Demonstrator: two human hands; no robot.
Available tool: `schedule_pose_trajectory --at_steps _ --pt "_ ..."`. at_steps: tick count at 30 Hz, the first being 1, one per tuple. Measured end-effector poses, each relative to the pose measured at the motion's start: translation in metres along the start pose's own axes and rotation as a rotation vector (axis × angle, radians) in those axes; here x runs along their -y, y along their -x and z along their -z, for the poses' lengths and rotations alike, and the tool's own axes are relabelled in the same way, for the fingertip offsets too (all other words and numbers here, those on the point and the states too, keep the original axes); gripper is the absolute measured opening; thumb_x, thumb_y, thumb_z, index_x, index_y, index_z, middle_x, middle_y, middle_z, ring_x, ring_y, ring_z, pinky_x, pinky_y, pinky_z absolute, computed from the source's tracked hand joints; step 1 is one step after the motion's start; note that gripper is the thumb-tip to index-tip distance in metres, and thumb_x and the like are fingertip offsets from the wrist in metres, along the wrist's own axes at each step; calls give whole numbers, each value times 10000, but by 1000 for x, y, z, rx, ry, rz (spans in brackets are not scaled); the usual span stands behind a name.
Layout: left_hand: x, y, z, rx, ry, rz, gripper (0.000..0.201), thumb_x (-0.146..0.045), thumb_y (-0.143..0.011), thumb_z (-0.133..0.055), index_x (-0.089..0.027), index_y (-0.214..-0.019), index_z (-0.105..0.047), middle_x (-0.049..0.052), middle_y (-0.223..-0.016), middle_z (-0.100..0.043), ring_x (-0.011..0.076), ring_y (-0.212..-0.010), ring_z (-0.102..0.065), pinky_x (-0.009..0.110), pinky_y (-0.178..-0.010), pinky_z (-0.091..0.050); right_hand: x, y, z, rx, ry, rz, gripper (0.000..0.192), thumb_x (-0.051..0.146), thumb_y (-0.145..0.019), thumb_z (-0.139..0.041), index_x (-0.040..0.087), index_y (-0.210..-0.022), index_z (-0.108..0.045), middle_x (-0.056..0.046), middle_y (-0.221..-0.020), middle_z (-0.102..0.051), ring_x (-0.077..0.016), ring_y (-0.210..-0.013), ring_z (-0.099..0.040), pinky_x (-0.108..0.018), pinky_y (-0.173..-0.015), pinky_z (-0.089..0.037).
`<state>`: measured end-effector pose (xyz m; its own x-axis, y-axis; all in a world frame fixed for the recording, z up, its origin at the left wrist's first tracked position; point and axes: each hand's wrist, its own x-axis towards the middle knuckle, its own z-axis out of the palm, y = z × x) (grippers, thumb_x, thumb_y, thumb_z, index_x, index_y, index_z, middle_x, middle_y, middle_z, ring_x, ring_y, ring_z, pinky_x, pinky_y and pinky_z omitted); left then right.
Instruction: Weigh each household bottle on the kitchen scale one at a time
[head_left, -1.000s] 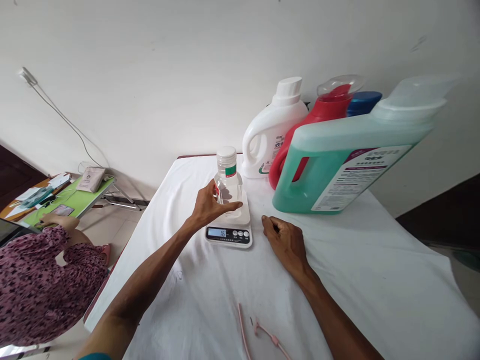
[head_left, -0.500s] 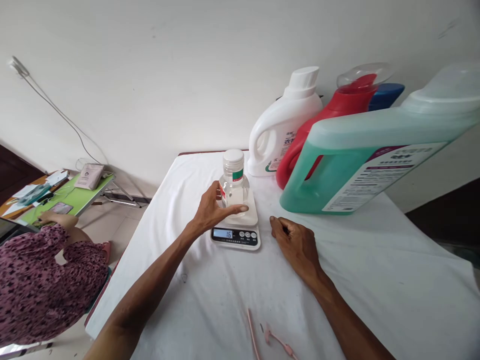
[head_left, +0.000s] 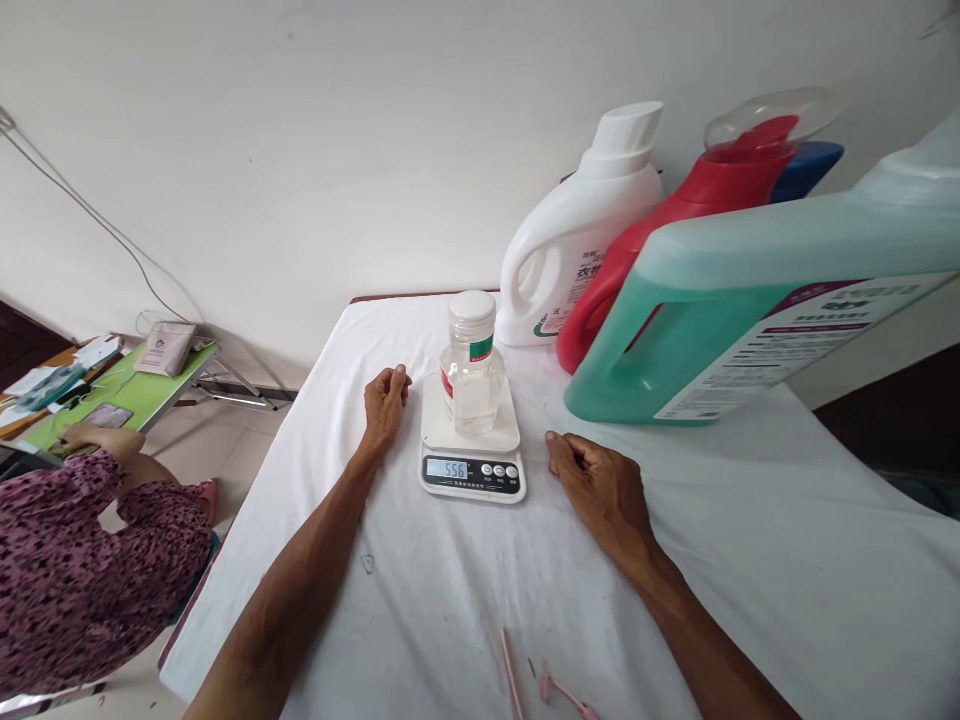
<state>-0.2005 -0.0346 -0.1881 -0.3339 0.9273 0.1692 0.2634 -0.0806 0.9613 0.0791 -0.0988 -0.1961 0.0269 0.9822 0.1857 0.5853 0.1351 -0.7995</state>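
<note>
A clear bottle (head_left: 474,385) with a white cap and a red and green label stands upright on a white digital kitchen scale (head_left: 435,425). The scale's display (head_left: 448,469) reads 556. Left of the scale, apart from it, my left hand (head_left: 386,405) rests on the cloth with its fingers curled in and nothing visible in them. On the other side, my right hand (head_left: 600,485) lies as a loose fist on the cloth, thumb toward the scale, also with nothing visible in it.
Behind to the right stand a white detergent jug (head_left: 577,230), a red jug (head_left: 675,210) and a large green one (head_left: 660,340). Pink cords (head_left: 551,685) lie at the near edge of the white tablecloth (head_left: 427,580). A person (head_left: 97,560) sits at a green table (head_left: 157,390) on the left.
My left hand has let go of the bottle and drawn back to the left, its fingers now curled. The display went from 16 to 556. My right hand stayed in place.
</note>
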Motion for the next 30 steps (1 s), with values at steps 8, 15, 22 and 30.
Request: schedule_pose_trajectory --at_steps 8,15,22,30 --pt "-3 3 -2 14 -14 18 466 -602 -982 -567 -209 -732 -586 -28 -618 -494 126 -564 -444 277 -571 -385 -1 2 -1 -10 7 -6 488 510 -1000 -447 250 -590 -402 20 -531 -479 -143 -530 -421 -309 -590 -341" --pt "-2 3 -2 23 -18 19 417 -540 -962 -606 -205 -716 -572 -32 -617 -504 120 -569 -445 268 -576 -381 -2 1 -1 -13 5 -18 487 507 -990 -457 251 -582 -392 18 -519 -468 -143 -518 -405 -305 -569 -337" --pt "-3 3 -2 23 -44 21 403 -527 -954 -605 -209 -711 -565 -32 -620 -503 121 -572 -443 274 -581 -381 -3 1 -1 -12 11 -7 486 507 -995 -455 254 -584 -397 11 -524 -496 -148 -522 -422 -306 -572 -348" --pt "2 2 -2 32 -19 7 399 -516 -957 -617 -206 -712 -569 -33 -619 -511 118 -569 -447 271 -576 -376 -1 1 0 -15 25 -17 481 521 -980 -445 259 -583 -380 9 -522 -492 -156 -520 -438 -323 -585 -344"
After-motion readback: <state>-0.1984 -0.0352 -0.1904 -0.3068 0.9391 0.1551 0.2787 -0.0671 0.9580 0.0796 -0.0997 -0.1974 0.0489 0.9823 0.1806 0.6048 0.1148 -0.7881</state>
